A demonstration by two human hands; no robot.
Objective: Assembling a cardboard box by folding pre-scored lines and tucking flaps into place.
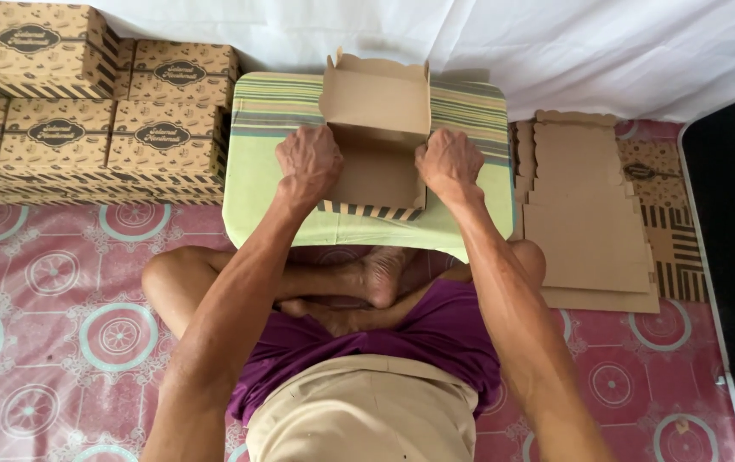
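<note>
You're sitting cross-legged on the patterned pink floor mat [59,282], working on a half-folded brown cardboard box [376,154] that's sitting at the middle of the low green striped surface [256,180] in front of you. Your left hand [309,164] is clenching against the box's left side wall and your right hand [448,164] is doing the same on the right wall, so both are grasping it, fingers curled over the edges. The box is opening upward, its lid flap standing up on the far side and pointing away from you; the striped front wall is facing you. Its long axis is running away from you, lid included. A stack of finished boxes [85,103] is sitting on the floor to your left, touching the surface's left edge. A pile of flat unfolded blanks [590,214] is lying just beside the surface on your right. A white cloth [470,43] is hanging behind everything. Nothing is sitting between your hands and the box; your crossed legs are tucking under the surface's near edge.
</note>
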